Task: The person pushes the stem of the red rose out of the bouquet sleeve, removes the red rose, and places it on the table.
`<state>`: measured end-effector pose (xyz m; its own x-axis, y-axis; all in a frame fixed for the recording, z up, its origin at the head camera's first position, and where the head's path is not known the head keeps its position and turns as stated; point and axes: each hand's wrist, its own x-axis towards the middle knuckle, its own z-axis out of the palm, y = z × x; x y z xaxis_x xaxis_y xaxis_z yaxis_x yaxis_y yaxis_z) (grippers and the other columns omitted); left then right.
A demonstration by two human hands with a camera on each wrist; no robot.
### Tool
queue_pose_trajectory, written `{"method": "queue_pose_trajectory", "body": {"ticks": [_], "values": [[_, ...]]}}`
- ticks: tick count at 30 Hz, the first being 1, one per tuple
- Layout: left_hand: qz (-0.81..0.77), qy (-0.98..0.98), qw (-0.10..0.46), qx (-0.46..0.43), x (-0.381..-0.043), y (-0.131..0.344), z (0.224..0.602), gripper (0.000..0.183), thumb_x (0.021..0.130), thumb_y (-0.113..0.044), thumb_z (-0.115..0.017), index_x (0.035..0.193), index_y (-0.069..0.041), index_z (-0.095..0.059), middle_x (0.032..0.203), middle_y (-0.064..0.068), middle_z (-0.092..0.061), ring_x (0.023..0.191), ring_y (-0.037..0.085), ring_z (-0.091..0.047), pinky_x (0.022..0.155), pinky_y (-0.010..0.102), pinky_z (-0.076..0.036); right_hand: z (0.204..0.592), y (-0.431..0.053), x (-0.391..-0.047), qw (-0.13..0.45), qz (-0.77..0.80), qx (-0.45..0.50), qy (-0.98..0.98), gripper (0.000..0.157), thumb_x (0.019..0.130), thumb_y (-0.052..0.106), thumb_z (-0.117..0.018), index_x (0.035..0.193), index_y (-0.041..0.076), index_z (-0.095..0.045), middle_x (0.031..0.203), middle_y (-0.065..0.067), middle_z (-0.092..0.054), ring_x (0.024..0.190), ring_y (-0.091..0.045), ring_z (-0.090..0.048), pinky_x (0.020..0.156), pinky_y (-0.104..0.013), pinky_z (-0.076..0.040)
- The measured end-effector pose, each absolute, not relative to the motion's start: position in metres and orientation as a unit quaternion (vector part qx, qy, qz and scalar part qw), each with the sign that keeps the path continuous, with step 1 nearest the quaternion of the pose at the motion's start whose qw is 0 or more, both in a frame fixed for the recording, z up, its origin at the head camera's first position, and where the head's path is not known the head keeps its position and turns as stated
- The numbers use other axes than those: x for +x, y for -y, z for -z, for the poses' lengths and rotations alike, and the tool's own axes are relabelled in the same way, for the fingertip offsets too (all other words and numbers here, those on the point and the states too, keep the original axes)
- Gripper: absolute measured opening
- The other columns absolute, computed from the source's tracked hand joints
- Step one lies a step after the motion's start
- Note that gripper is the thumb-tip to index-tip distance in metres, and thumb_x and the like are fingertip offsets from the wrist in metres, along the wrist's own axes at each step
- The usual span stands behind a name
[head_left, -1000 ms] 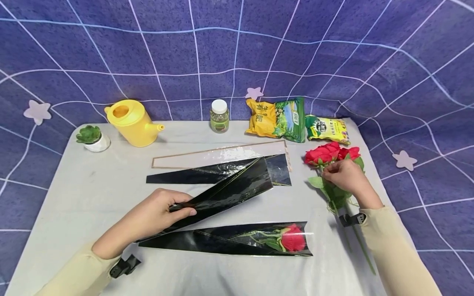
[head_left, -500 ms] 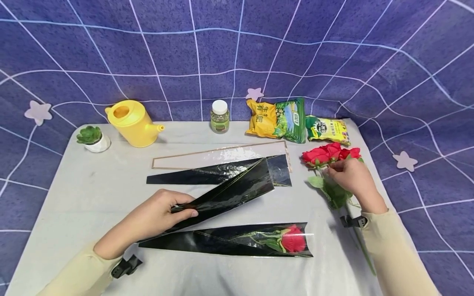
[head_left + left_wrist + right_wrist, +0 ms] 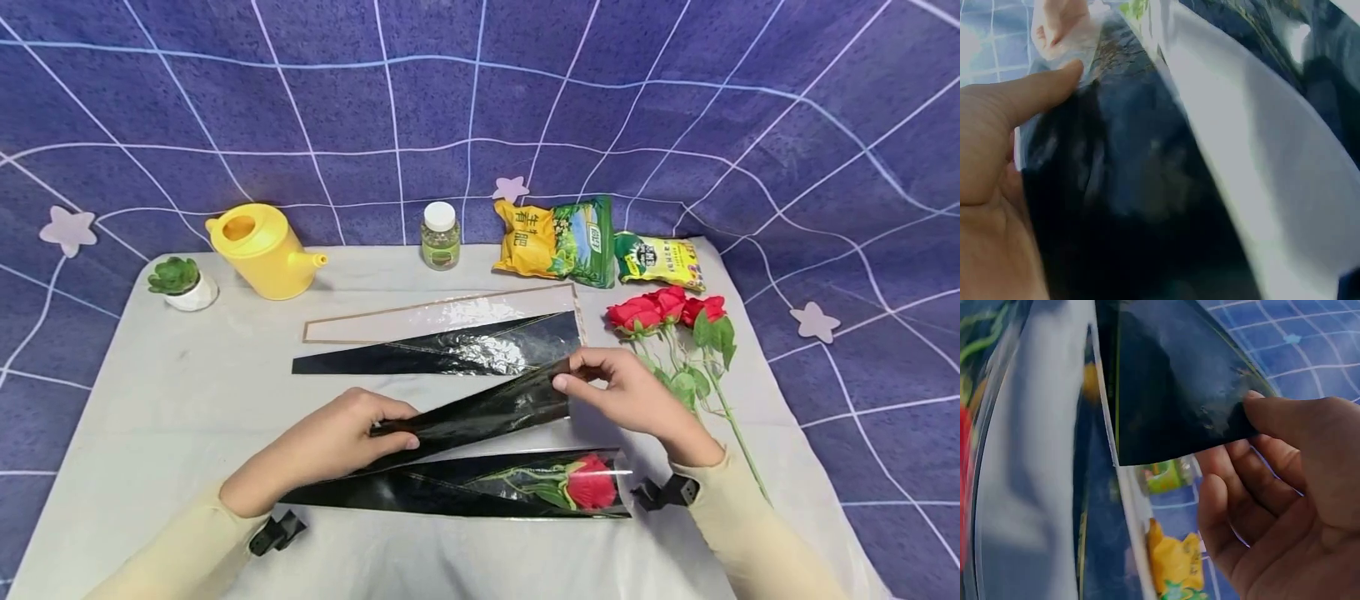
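Observation:
My left hand (image 3: 337,442) grips a black flower sleeve (image 3: 487,412) near its narrow end, thumb on top. At the wide end, my right hand (image 3: 630,396) pinches the upper corner between thumb and fingers, as the right wrist view shows with the sleeve (image 3: 1172,387) lifted. Below it lies another black sleeve (image 3: 360,492) with a red rose (image 3: 592,483) inside, its bloom toward the right end. Several loose red roses (image 3: 637,312) with green stems and leaves lie to the right, partly behind my right hand.
A flat black sleeve (image 3: 420,354) and a pale, brown-edged sleeve (image 3: 375,325) lie beyond my hands. Along the back stand a potted succulent (image 3: 176,279), a yellow watering can (image 3: 262,254), a white-capped jar (image 3: 440,237), a yellow-green bag (image 3: 555,242) and a smaller yellow packet (image 3: 663,260).
My right hand has left the loose roses and moved left to the held sleeve, now pinching its wide end. My left hand keeps its grip and has shifted slightly right.

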<state>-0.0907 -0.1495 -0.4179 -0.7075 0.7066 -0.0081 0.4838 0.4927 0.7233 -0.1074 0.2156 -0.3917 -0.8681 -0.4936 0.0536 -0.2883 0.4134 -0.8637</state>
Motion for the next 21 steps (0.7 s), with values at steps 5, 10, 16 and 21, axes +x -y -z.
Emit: {"method": "queue_pose_trajectory", "body": {"ticks": [5, 10, 16, 21], "values": [[-0.365, -0.880, 0.107, 0.285, -0.107, 0.186, 0.426, 0.022, 0.087, -0.035, -0.068, 0.107, -0.026, -0.068, 0.094, -0.018, -0.065, 0.069, 0.003, -0.057, 0.064, 0.025, -0.048, 0.420, -0.229, -0.132, 0.094, 0.524, -0.139, -0.835, 0.011, 0.089, 0.013, -0.066, 0.083, 0.004, -0.062, 0.068, -0.005, -0.053, 0.056, -0.011, -0.042, 0.049, -0.026, -0.036], [-0.360, -0.907, 0.093, 0.198, -0.121, 0.235, 0.437, 0.022, 0.087, -0.033, -0.067, 0.107, -0.024, -0.068, 0.083, -0.013, -0.066, 0.070, 0.007, -0.061, 0.058, 0.026, -0.047, 0.449, -0.244, -0.154, 0.104, 0.515, -0.070, -0.848, 0.023, 0.088, 0.026, -0.068, 0.090, 0.004, -0.065, 0.068, -0.005, -0.056, 0.055, -0.011, -0.041, 0.048, -0.026, -0.034], [-0.312, -0.933, 0.073, 0.164, -0.127, 0.265, 0.448, 0.018, 0.090, -0.028, -0.065, 0.105, -0.020, -0.069, 0.084, -0.006, -0.067, 0.070, 0.012, -0.058, 0.059, 0.027, -0.046, 0.469, -0.238, -0.168, 0.120, 0.479, -0.066, -0.867, 0.021, 0.088, 0.029, -0.068, 0.085, 0.008, -0.066, 0.059, -0.004, -0.054, 0.050, -0.015, -0.043, 0.045, -0.026, -0.036], [-0.280, -0.946, 0.053, 0.157, -0.130, 0.269, 0.455, 0.015, 0.090, -0.020, -0.066, 0.103, -0.018, -0.071, 0.090, -0.004, -0.068, 0.073, 0.011, -0.060, 0.062, 0.032, -0.048, 0.477, -0.228, -0.174, 0.119, 0.426, -0.088, -0.892, 0.020, 0.088, 0.029, -0.067, 0.080, 0.010, -0.065, 0.056, -0.002, -0.055, 0.048, -0.013, -0.043, 0.046, -0.027, -0.035]]}}
